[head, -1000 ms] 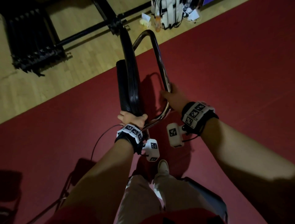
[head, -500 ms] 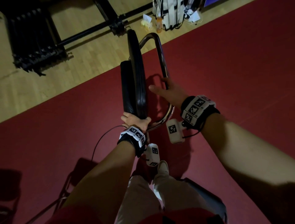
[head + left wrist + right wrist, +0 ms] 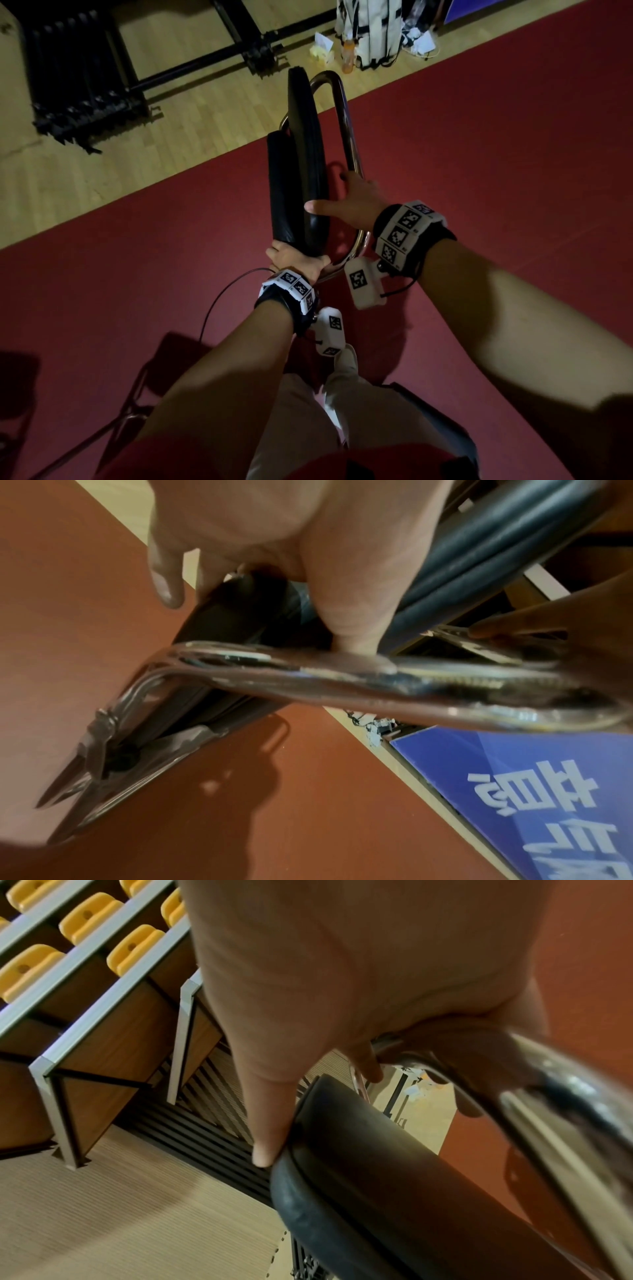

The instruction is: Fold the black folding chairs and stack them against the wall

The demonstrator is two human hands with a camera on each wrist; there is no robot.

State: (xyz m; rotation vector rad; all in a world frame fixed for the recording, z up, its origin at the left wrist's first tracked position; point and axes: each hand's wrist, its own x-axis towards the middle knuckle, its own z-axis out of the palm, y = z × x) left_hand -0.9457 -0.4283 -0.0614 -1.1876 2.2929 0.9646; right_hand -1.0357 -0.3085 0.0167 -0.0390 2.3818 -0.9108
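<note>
A: While the chair (image 3: 301,164) stands edge-up on the red floor (image 3: 479,171), nearly folded, what worries you?

B: Pinching, I'd judge. The right hand (image 3: 352,202) spans the gap: its thumb lies straight on the black seat pad (image 3: 377,1164), and its fingers curl over the chrome tube (image 3: 346,113). If the pad closes onto the frame, those fingers sit between the two.

A: And the left hand (image 3: 294,262)?

B: It grips the near end, fingers and thumb wrapped round the black cushion, right at the frame's bend. From the left wrist view the hinge (image 3: 116,756) shows lower down, apart from that hand. My other worry is a swing: the chair looks carried by its top, so the lower legs could knock the person's shins.

A: Counts?

B: One chair in hand, two hands on it. One row of folded black chairs (image 3: 78,82) stands on the wooden floor (image 3: 191,137) ahead; I can't count them singly. Another chair (image 3: 137,404) shows dimly at lower left, so work remains. One white bag (image 3: 370,31), one orange bottle (image 3: 347,56).
</note>
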